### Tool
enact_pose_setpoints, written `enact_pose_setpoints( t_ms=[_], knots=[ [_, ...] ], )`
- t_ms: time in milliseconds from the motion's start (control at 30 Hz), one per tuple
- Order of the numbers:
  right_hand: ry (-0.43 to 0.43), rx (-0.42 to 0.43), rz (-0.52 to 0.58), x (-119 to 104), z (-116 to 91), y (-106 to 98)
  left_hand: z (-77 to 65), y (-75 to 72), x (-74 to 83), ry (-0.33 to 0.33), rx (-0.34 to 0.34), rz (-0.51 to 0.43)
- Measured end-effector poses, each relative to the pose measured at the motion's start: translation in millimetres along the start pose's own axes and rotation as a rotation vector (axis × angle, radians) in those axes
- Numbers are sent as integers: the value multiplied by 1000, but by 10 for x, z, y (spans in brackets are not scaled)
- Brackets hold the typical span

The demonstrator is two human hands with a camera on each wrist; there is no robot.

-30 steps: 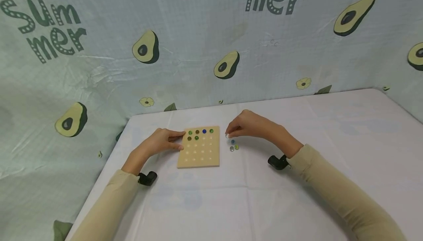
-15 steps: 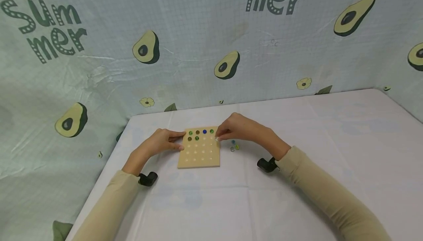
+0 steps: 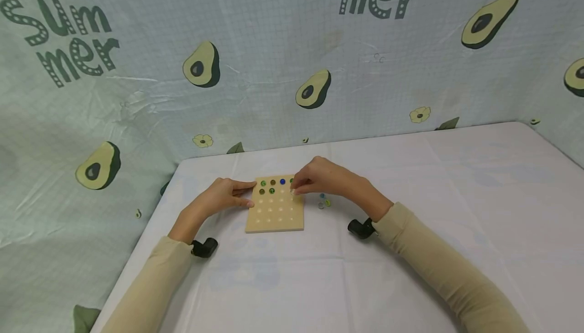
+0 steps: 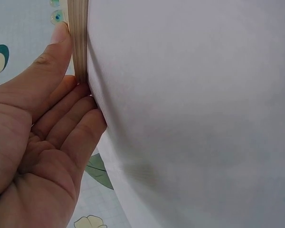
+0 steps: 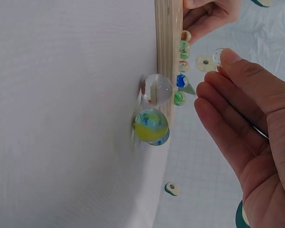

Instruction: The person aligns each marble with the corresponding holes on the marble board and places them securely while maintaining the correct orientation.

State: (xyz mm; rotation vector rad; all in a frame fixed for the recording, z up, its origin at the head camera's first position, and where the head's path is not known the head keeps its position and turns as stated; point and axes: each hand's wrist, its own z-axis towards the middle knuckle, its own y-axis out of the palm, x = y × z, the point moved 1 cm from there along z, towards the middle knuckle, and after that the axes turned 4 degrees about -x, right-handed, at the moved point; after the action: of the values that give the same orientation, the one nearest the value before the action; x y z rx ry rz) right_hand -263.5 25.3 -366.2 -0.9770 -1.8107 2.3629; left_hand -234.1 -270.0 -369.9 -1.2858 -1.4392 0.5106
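A square, light wooden board (image 3: pixel 275 224) with rows of round dimples lies on the white table. Glass marbles fill part of its back two rows, among them a blue marble (image 3: pixel 283 181) and a green marble (image 3: pixel 271 191). My left hand (image 3: pixel 218 194) touches the board's left edge, thumb and fingertips apart along it. Over the right side of the second row, my right hand (image 3: pixel 316 176) pinches a clear marble (image 5: pixel 218 57) between thumb and index finger. Just right of the board lie three loose marbles: a clear marble (image 5: pixel 157 89), a yellow-and-blue marble (image 5: pixel 151 125) and a blue marble (image 3: pixel 322 195).
The white table (image 3: pixel 283 282) runs back to a hanging cloth (image 3: pixel 255 105) printed with avocados and lettering. A black wrist camera (image 3: pixel 204 247) sits on the left wrist, and another wrist camera (image 3: pixel 361 228) on the right.
My right hand has carried the clear marble leftward from beside the loose marbles to over the board's right side. The left hand and the board have stayed put.
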Motion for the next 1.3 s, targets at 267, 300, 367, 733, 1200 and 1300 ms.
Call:
enact_pose_setpoints(
  t_ms=[267,300,367,733,1200,1300],
  knots=[
    [-6,5,-11,-40,58,30,-14,29,-36,-5,13,-24],
    [-6,8,-8,-48,62,28,-16,30,-39,-6,14,-23],
    [-5,10,-6,-57,74,26,-11,30,-43,-6,15,-20],
    [-4,15,-24,-59,160,51,1,30,-51,-13,9,-9],
    [39,34,-29,-13,236,107,3,18,-40,-9,2,-13],
    [57,39,-33,-8,252,114,-3,19,-44,-7,4,-10]
  ],
)
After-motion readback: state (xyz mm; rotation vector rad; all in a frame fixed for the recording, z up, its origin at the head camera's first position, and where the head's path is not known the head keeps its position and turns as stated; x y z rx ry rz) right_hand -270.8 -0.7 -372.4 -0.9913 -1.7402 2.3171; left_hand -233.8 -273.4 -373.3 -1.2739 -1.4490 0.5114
